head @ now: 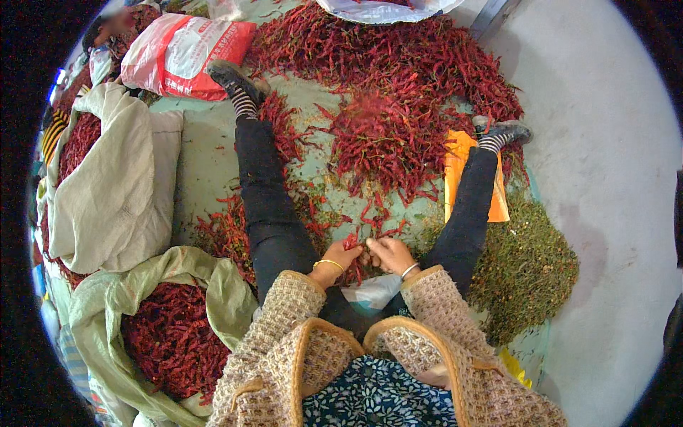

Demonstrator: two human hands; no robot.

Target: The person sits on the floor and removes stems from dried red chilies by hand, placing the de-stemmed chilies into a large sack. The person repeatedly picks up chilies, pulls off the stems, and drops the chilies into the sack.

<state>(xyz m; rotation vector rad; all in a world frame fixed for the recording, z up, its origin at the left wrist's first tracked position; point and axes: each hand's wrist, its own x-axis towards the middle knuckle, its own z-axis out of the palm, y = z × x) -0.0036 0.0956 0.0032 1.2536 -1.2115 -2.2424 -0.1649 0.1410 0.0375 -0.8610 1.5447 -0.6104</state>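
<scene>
My left hand (344,257) is closed around a few dried red chili peppers (351,238), whose red tips poke out past the fingers. Close beside it, my right hand (392,255) pinches thumb against forefinger at what looks like a chili stem; the exact grip is too small to make out. Loose chilies (378,211) lie on the pale green ground sheet (333,187) just beyond my fingertips. Between my outstretched legs is a heap of dried red chilies (384,144). A white and blue piece of plastic (373,292) shows below my wrists.
An open green woven sack (88,315) at left holds chilies; a whitish sack (117,197) stands behind it. A red and white printed bag (187,58) lies by my left foot. Stems and debris (525,267) are piled at right, beside an orange plastic sheet (459,160). A larger chili pile (373,48) spreads beyond.
</scene>
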